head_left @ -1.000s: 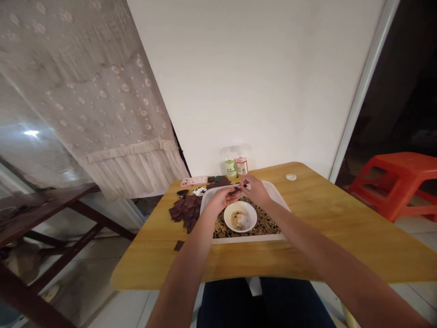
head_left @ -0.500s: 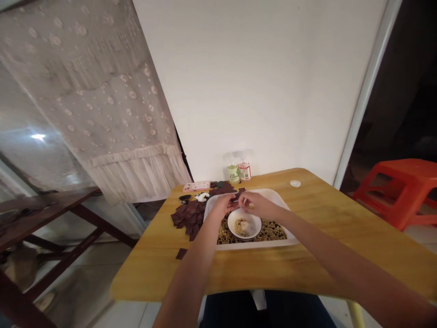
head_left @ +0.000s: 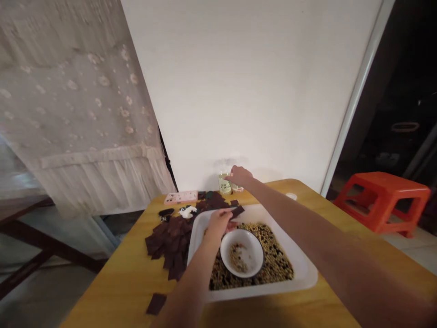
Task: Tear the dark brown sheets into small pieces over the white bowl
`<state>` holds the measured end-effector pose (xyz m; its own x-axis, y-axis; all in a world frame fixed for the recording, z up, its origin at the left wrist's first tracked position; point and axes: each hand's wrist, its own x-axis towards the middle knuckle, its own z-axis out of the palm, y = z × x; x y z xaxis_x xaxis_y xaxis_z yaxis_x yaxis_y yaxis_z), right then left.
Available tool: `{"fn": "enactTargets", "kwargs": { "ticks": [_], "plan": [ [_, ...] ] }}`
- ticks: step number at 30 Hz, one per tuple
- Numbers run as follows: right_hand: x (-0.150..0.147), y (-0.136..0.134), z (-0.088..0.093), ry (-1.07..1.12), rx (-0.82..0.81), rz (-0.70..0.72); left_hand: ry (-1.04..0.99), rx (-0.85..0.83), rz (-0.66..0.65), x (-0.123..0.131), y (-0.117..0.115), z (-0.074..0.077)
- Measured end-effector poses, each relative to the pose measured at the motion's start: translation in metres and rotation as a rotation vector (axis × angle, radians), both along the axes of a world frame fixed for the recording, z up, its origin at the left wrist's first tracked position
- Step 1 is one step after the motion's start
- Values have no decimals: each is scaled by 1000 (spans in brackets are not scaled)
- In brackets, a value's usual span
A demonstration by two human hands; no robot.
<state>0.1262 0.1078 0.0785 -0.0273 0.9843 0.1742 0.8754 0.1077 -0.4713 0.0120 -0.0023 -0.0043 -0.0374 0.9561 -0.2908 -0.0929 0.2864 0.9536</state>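
My left hand (head_left: 221, 221) is over the far left side of a white plastic tray (head_left: 309, 278), its fingers closed on a small dark brown packet (head_left: 238, 212). My right hand (head_left: 241, 175) is stretched across to the back of the table, fingers pinched beside a small jar with a green-lettered label (head_left: 224, 184). It partly covers a second jar with a red and white label (head_left: 236, 187); whatever its fingertips hold is hidden. Gold and black beads (head_left: 278, 259) fill the tray's bottom. A white bowl (head_left: 254, 263) sits on them with small pale beads inside.
Dark brown square packets (head_left: 174, 241) are heaped left of the tray, and one loose packet (head_left: 156, 304) lies nearer me. Behind them are a pink phone-like case (head_left: 180, 197), a crumpled white piece (head_left: 187, 212) and a black round item (head_left: 166, 213). An orange stool (head_left: 385, 196) stands right.
My right hand has left the spot beside my left hand above the bowl and reached out to the jars. My left hand stays over the tray with the brown packet. The view has shifted closer.
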Motion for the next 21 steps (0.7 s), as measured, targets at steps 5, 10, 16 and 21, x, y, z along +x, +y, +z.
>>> {"fn": "enactTargets", "kwargs": {
  "ticks": [5,10,16,21],
  "plan": [
    [-34,40,2,46,-39,-141,0,-48,-35,2,-2,-1],
    [-46,58,-5,179,50,-229,-64,-54,-60,3,-8,2],
    [-58,64,-6,206,38,-257,-22,-69,-81,4,-9,2],
    [-59,55,-13,250,151,-240,-7,-59,-77,4,-9,5]
  ]
}}
